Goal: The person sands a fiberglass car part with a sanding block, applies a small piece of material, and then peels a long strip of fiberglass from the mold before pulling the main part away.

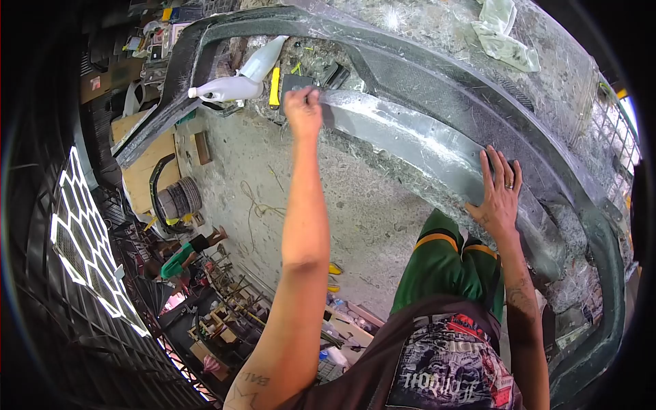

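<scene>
The panel (403, 133) is lying along the dark frame (260, 29), its long axis curving from far left toward near right; its grey face is showing pale, dusty streaks. The right hand (500, 188) is resting open on it; the left (303, 109) is curling at its far end, grip unclear.

Fisheye-warped edges, black corners, glowing hexagonal lights (96, 242)

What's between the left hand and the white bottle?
In the head view, a slim yellow object and part of a dark flat piece lie between the left hand and the white bottle.
</scene>
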`<state>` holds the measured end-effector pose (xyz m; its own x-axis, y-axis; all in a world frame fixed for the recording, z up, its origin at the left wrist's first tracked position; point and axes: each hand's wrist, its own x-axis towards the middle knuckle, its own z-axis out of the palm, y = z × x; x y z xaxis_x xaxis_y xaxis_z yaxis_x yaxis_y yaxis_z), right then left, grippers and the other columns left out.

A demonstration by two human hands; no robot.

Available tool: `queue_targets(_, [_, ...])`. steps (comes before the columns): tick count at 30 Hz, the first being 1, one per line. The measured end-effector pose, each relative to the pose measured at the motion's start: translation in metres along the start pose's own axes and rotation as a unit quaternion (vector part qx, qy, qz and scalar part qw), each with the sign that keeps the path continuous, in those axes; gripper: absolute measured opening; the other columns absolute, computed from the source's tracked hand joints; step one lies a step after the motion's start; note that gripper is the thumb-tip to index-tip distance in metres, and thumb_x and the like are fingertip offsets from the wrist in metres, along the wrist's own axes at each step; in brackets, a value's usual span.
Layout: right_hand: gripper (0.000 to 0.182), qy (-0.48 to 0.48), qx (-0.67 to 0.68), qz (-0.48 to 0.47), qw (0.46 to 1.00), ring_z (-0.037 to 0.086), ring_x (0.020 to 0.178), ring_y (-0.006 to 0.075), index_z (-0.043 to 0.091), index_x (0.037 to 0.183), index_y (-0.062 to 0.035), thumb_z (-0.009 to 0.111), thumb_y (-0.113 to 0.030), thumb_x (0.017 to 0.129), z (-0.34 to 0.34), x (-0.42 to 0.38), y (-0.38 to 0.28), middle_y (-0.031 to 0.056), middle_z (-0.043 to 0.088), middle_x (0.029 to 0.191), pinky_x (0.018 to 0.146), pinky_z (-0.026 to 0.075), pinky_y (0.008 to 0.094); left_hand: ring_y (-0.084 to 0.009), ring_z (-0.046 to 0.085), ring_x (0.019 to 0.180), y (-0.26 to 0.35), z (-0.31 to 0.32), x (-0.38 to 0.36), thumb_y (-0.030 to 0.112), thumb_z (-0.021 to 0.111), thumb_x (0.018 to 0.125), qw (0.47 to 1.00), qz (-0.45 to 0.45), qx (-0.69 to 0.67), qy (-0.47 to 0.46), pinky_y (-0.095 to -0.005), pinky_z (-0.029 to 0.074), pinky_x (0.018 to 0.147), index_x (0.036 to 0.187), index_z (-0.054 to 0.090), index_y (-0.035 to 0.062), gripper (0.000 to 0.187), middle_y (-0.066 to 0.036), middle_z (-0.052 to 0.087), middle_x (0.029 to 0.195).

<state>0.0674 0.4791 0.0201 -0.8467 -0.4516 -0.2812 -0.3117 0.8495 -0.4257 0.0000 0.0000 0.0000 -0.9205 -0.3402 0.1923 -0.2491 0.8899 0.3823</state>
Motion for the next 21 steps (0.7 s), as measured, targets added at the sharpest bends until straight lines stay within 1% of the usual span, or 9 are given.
queue_targets(1, [0.13,0.011,0.004,-0.005,1.0,0.03,0.157,0.0268,0.028,0.168,-0.0151,0.095,-0.036,0.059,0.0,-0.003,0.001,0.0045,0.032,0.17,0.133,0.013,0.0546,-0.0375,0.067,0.092,0.016,0.006,-0.006,0.014,0.079,0.09,0.999,0.031,0.034,-0.023,-0.0457,0.054,0.085,0.108,0.08,0.0013,0.022,-0.021,0.068,0.101])
queue_targets(3, [0.133,0.029,-0.007,-0.006,1.0,0.031,0.156,0.0269,0.028,0.168,-0.0147,0.097,-0.036,0.055,0.001,0.006,0.004,0.0044,0.032,0.169,0.133,0.013,0.0543,-0.0398,0.062,0.093,0.058,0.02,-0.029,0.008,0.072,0.093,0.997,0.06,-0.048,0.007,-0.0478,0.051,0.09,0.102,0.077,-0.0025,0.015,-0.022,0.065,0.099])
queue_targets(5, [0.135,0.016,-0.008,-0.001,1.0,0.031,0.156,0.0272,0.029,0.167,-0.0142,0.098,-0.035,0.053,0.001,0.004,-0.001,0.0043,0.033,0.169,0.133,0.014,0.0543,-0.0396,0.061,0.094,0.082,0.014,-0.052,0.008,0.071,0.093,0.997,0.049,-0.059,-0.01,-0.0476,0.051,0.088,0.101,0.076,-0.0032,0.015,-0.022,0.064,0.1])
queue_targets(7, [0.134,0.022,-0.006,-0.006,1.0,0.031,0.156,0.027,0.029,0.167,-0.0144,0.098,-0.035,0.053,0.003,0.009,-0.001,0.0042,0.033,0.169,0.133,0.014,0.0545,-0.0393,0.06,0.095,0.07,0.015,-0.043,0.008,0.071,0.093,0.996,0.042,-0.069,-0.02,-0.0473,0.05,0.087,0.099,0.075,-0.004,0.014,-0.022,0.063,0.102])
queue_targets(9, [0.134,0.019,-0.004,0.002,1.0,0.031,0.156,0.0269,0.029,0.167,-0.0146,0.098,-0.035,0.053,0.006,0.001,-0.001,0.0041,0.033,0.169,0.133,0.014,0.0547,-0.0369,0.064,0.089,0.046,0.014,-0.008,0.002,0.073,0.092,0.997,0.071,0.005,-0.01,-0.0431,0.053,0.081,0.107,0.076,-0.0056,0.018,-0.02,0.064,0.099])
queue_targets(13, [0.131,0.01,0.007,0.003,1.0,0.031,0.156,0.0264,0.029,0.167,-0.0156,0.097,-0.033,0.056,0.004,0.003,0.0,0.0038,0.032,0.169,0.133,0.014,0.055,-0.0358,0.062,0.097,0.072,0.01,-0.052,0.0,0.072,0.092,0.998,0.056,-0.019,-0.007,-0.0424,0.052,0.081,0.104,0.077,-0.0065,0.014,-0.019,0.063,0.101])
queue_targets(14, [0.13,0.012,0.006,0.0,1.0,0.031,0.156,0.0263,0.03,0.167,-0.0157,0.097,-0.032,0.057,0.006,0.002,0.001,0.0038,0.032,0.17,0.133,0.014,0.055,-0.0375,0.062,0.1,0.076,0.008,-0.058,0.002,0.072,0.093,0.998,0.052,-0.006,-0.019,-0.0437,0.052,0.083,0.107,0.076,-0.0061,0.017,-0.021,0.064,0.105])
queue_targets(17, [0.128,0.022,0.005,-0.005,1.0,0.031,0.157,0.0262,0.03,0.167,-0.0161,0.096,-0.031,0.058,0.004,0.007,0.005,0.0038,0.032,0.17,0.133,0.014,0.055,-0.0377,0.062,0.101,0.068,0.022,-0.021,0.007,0.072,0.095,0.992,0.115,0.023,-0.047,-0.0447,0.052,0.085,0.113,0.077,-0.0045,0.022,-0.02,0.063,0.106])
queue_targets(21, [0.128,0.025,0.009,-0.008,1.0,0.031,0.156,0.0262,0.029,0.167,-0.0164,0.095,-0.032,0.059,0.01,0.002,0.005,0.004,0.032,0.17,0.132,0.014,0.0549,-0.0391,0.061,0.096,0.067,0.012,-0.046,0.008,0.073,0.094,0.995,0.09,-0.012,-0.029,-0.0467,0.051,0.085,0.109,0.076,-0.0054,0.021,-0.02,0.064,0.103])
